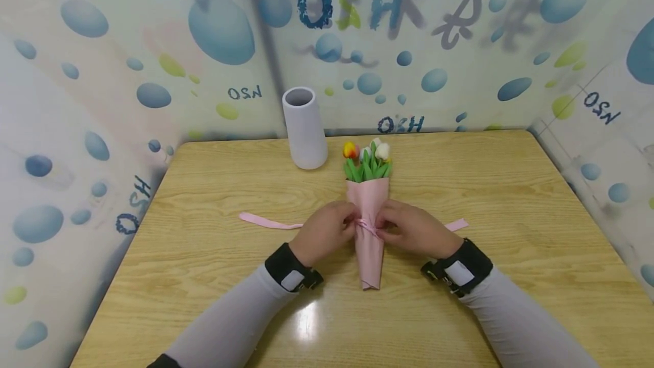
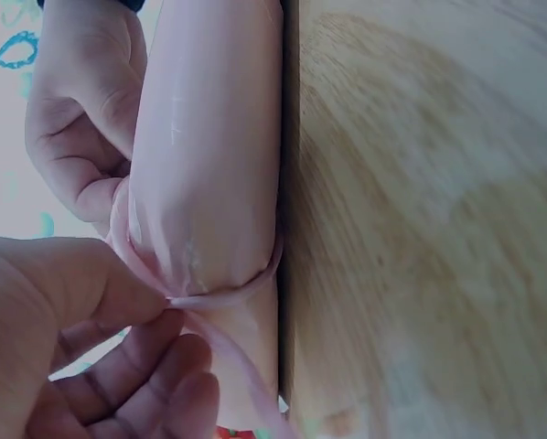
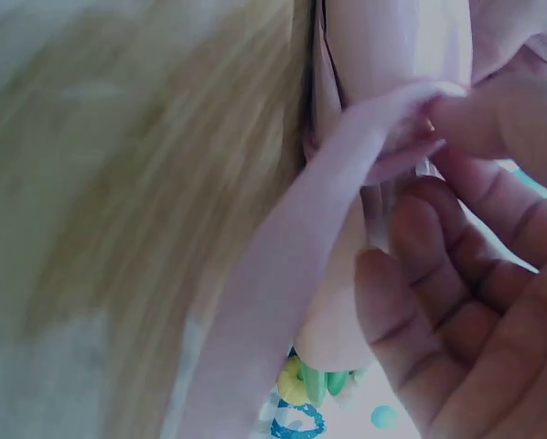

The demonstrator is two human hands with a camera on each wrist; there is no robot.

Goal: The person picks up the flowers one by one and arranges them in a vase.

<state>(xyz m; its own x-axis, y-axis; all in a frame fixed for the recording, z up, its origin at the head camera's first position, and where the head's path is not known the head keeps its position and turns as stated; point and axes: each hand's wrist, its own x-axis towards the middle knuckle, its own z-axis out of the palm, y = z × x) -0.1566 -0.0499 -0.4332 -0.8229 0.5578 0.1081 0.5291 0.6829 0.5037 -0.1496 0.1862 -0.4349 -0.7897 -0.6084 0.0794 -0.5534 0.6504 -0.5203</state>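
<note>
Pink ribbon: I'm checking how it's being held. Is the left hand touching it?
Touching: the left wrist view shows the left hand pinching the pink ribbon between thumb and fingertip.

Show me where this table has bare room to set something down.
Bare table lies right of the right end of the pink ribbon, left of its left end and the white vase, and in front of the wrapped bouquet, between the sleeves. Crowded: the middle, where left hand and right hand pinch the ribbon round the bouquet.
</note>
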